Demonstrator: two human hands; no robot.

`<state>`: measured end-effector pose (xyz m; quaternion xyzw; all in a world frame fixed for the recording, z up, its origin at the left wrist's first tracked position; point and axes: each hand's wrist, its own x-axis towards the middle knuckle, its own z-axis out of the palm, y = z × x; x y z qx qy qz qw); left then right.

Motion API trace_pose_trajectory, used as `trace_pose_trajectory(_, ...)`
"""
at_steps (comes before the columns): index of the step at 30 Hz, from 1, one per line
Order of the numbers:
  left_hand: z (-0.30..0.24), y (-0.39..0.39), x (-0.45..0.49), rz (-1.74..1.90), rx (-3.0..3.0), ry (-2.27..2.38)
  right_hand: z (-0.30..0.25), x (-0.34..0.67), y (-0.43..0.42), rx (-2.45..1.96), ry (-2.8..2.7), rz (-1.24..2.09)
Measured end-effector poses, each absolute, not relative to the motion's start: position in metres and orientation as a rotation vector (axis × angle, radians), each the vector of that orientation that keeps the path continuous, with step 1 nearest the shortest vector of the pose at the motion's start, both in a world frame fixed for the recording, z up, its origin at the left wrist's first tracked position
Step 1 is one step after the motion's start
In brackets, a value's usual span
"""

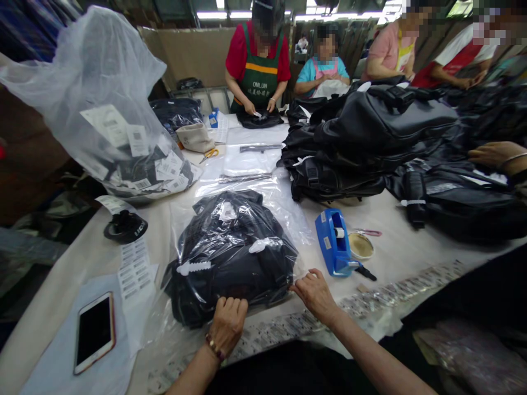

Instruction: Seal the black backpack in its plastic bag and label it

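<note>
A black backpack (230, 241) lies inside a clear plastic bag (302, 219) on the table in front of me. White tags show on it through the film. My left hand (230, 321), with a bracelet at the wrist, has its fingers curled over the bag's near edge. At the bag's right corner, my right hand (315, 296) pinches the film between thumb and fingers. A blue tape dispenser (327, 241) stands just beyond my right hand.
Left are a phone (94, 332), label sheets (135, 266), a black tape roll (125, 226) and a large bag of labels (119, 126). Black backpacks (370, 126) are piled right, where another person's hand (500, 153) reaches in. Scissors (209, 155) lie farther back; several people work beyond.
</note>
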<state>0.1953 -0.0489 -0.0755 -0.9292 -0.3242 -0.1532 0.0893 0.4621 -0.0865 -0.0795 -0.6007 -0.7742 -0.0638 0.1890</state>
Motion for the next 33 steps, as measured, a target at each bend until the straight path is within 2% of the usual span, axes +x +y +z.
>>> trace_pose_trajectory(3, -0.073, -0.042, 0.197, -0.445, -2.811, -0.691, -0.079, 0.462, -0.086, -1.699, -2.183, -0.168)
trace_pose_trajectory(7, -0.068, -0.032, 0.197, -0.214, -2.856, -0.456, -0.078, 0.462, -0.086, -1.711, -2.188, -0.149)
trace_pose_trajectory(12, -0.07, -0.031, 0.2, 0.024, -2.922, -0.532, -0.076, 0.466, -0.084, -1.696, -2.167, -0.135)
trace_pose_trajectory(19, -0.071, -0.033, 0.202, 0.053, -2.943, -0.601, -0.069, 0.486, -0.086, -1.666, -2.059, -0.131)
trace_pose_trajectory(25, -0.074, -0.033, 0.202, 0.232, -2.968, -0.633, -0.059, 0.507, -0.098, -1.714, -1.877, -0.256)
trace_pose_trajectory(28, -0.073, -0.032, 0.204, 0.269, -2.976, -0.638, -0.055, 0.526, -0.102, -1.845, -1.614, -0.3)
trace_pose_trajectory(33, -0.071, -0.032, 0.204, 0.225, -2.985, -0.65, -0.054, 0.567, -0.097, -2.193, -0.834, 0.133)
